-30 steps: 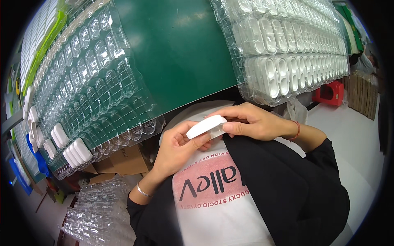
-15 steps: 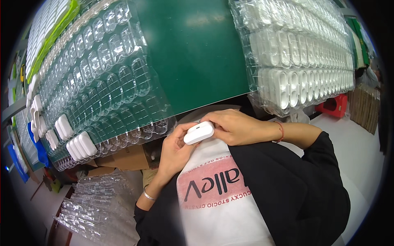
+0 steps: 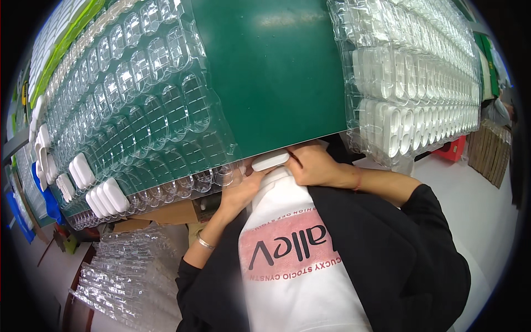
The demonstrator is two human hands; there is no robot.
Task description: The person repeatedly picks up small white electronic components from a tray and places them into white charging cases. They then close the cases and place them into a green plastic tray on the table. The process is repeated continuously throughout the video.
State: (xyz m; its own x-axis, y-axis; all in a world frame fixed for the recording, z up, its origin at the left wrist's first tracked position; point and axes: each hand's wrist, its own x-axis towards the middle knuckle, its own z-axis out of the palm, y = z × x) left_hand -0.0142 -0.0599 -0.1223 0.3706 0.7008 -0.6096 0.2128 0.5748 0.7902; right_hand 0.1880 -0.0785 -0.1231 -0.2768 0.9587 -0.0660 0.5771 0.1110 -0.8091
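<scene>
A white, rounded earbud case is held close to my body, just off the table's near edge. My left hand grips its left end with the thumb along the near side. From the right, my right hand has its fingers closed round the other end. The case's underside and most of my fingertips are hidden. At the left, several white cases stand side by side on a clear plastic tray of rounded pockets.
To the right, a clear tray stack holds many white hollowed shells. Beneath the table's left side are a cardboard box and a pile of clear trays. A red plastic object and stacked cardboard sit farther right.
Both hands have shifted slightly up toward the table edge with the case. The case has turned, so the small slot seen before no longer shows. The table appears slightly shifted in view.
</scene>
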